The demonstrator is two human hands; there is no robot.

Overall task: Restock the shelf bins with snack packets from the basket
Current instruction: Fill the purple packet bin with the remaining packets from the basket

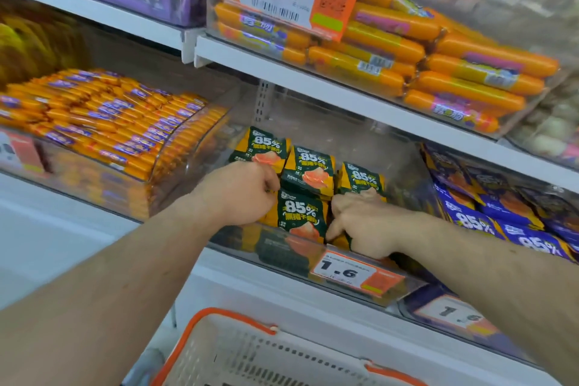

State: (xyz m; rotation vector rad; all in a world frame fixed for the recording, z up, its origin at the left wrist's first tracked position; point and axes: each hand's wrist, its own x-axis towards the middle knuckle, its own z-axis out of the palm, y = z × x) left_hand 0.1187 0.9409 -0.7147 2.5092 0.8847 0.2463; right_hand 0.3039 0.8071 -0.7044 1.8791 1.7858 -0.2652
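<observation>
Both hands, left hand [241, 194] and right hand [360, 222], are curled onto the green-and-yellow foil snack packets [302, 213] in the clear plastic bin [282, 247], mid-frame. Probably light, crinkly and slippery, so pinch the edges.

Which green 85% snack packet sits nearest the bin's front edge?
The upright green-and-yellow 85% snack packet between the left hand and right hand. It stands alone in front, low against the clear plastic bin wall; the other three stand behind.
</observation>
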